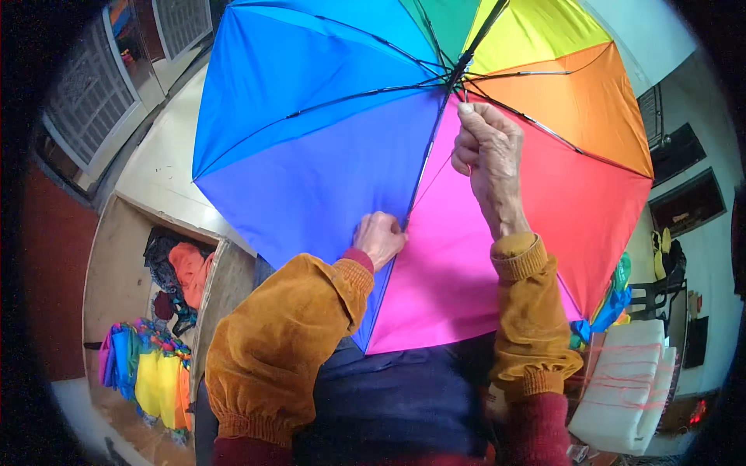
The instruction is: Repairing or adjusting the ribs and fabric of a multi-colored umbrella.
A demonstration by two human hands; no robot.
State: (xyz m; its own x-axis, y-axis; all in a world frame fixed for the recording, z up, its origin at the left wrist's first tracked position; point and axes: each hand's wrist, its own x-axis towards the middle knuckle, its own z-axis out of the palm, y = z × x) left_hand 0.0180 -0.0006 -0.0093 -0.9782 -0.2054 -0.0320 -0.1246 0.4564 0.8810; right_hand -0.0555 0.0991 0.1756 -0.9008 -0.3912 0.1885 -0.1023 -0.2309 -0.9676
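Note:
An open rainbow umbrella (pixel 311 167) fills the middle, its ribs and black shaft facing me. My left hand (pixel 378 239) is closed in a pinch at a rib along the seam between the purple and pink panels. Below the hub (pixel 458 76), my right hand (pixel 488 147) is raised with thumb and forefinger pressed together. A fine thread (pixel 436 180) runs from near my left fingertips up to my right hand. A thin, needle-like tip shows above the right thumb; its kind is too small to make out surely. Brown oversleeves (pixel 287 342) cover both forearms.
To the left, a wooden box (pixel 97 287) holds folded rainbow umbrella cloth (pixel 155 380) and dark and orange fabric (pixel 189 268). A white padded block (pixel 618 388) with red threads stands at the lower right, beside more colored cloth (pixel 614 303). Dark trousers cover my lap.

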